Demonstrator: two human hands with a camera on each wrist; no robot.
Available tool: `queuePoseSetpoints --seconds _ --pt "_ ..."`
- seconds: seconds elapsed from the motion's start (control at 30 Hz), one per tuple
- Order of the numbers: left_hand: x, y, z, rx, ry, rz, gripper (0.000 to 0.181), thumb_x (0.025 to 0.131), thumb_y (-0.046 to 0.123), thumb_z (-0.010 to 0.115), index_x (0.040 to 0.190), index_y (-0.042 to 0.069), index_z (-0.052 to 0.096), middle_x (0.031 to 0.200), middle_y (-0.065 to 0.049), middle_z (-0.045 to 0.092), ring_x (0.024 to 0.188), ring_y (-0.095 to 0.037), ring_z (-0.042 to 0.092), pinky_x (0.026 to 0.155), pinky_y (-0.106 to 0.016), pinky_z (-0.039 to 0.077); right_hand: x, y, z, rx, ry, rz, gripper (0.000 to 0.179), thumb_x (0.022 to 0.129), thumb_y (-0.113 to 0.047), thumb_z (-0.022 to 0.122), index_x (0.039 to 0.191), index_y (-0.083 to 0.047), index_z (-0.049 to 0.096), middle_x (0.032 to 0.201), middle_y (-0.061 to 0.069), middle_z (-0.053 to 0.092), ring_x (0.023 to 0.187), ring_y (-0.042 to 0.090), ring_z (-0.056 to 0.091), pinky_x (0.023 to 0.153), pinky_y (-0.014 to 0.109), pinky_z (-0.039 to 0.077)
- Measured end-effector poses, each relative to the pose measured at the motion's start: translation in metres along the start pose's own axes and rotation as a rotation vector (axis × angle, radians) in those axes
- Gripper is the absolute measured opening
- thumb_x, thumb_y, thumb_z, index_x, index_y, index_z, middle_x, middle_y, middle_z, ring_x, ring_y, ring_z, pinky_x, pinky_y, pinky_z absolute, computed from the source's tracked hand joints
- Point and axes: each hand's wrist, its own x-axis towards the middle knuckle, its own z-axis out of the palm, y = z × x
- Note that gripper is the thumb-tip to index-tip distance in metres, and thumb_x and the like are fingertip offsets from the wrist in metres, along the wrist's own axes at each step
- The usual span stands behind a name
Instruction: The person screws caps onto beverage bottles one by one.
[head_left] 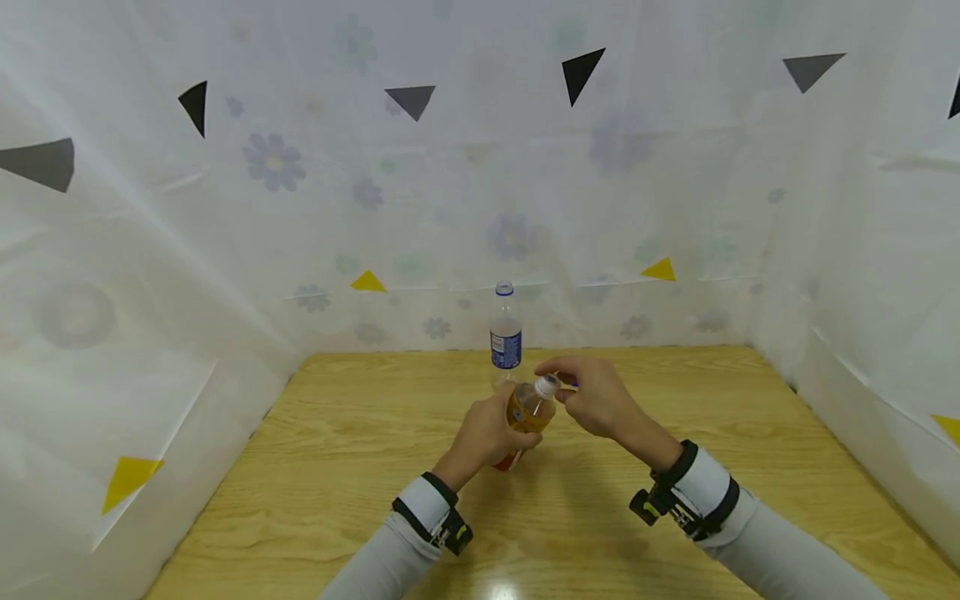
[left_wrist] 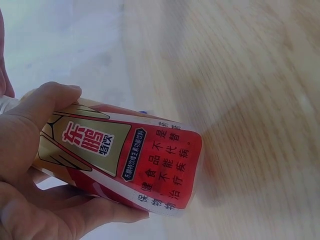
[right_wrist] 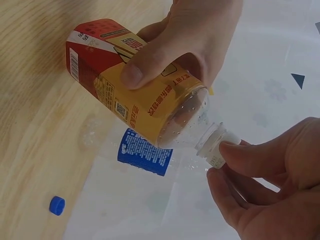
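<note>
My left hand [head_left: 486, 429] grips a plastic drink bottle [left_wrist: 160, 165] with a red and gold label round its body, its neck leaning up to the right in the head view. On its mouth sits a white bottle cap [right_wrist: 222, 148]. Thumb and fingers of my right hand [head_left: 596, 398] pinch that cap from the side. The bottle's clear shoulder [right_wrist: 187, 120] shows droplets inside. Just behind both hands stands a clear bottle [head_left: 506, 348] with a blue label and an uncapped mouth.
A loose blue cap [right_wrist: 57, 205] lies on the wooden table [head_left: 360, 483], close to the clear bottle. White patterned sheeting [head_left: 450, 208] with coloured triangles encloses the table at the back and both sides.
</note>
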Motion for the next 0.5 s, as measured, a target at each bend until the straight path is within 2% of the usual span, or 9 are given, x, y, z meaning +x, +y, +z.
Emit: queuePoseSetpoints --seconds 0.5 --pt "0.0017 -0.0033 -0.0018 -0.021 -0.017 -0.013 0.066 0.079 0.030 0.087 0.133 0.014 0.052 0.111 -0.005 0.068 0.095 -0.020 0.067 0.077 -0.038 0.056 0.0029 -0.0009 0.0047 -0.005 0.039 -0.020 0.027 0.088 0.007 0.068 0.114 0.000 0.072 0.112 0.015 0.070 0.098 0.035 0.068 0.080 0.047 0.056"
